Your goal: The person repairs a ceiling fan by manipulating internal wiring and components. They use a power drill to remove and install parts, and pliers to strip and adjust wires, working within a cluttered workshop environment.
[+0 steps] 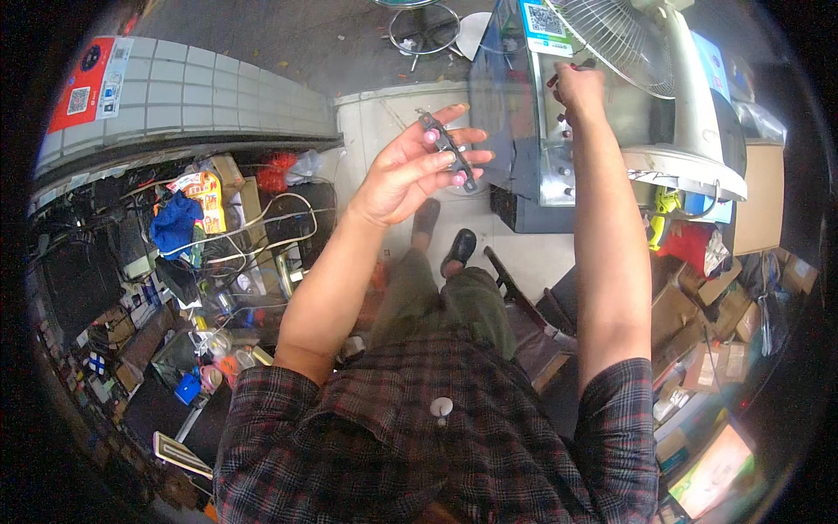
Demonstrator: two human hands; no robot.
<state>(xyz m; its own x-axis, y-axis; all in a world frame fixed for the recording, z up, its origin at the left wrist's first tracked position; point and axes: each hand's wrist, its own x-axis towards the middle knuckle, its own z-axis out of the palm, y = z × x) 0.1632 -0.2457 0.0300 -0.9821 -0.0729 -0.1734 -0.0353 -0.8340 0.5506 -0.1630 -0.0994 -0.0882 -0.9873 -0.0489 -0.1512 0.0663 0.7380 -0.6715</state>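
Observation:
My left hand [394,182] is raised over the floor, palm up, with its fingers closed around a narrow black bracket-like part [446,141]. The part runs slantwise across the fingertips, with small light spots along it; its exact kind is unclear. My right hand [581,90] reaches far forward, over the top of a glass display case [515,113]. Its fingers are bent around a small dark red and black object [587,65], whose ends stick out on both sides. Most of that object is hidden by the fingers.
A white fan [694,105] stands at the right, close to my right forearm. Cluttered shelves with cables [271,227] lie at the left, below a grey tiled counter [201,87]. Cardboard boxes [724,306] are piled at the right. A round stool [423,31] stands beyond.

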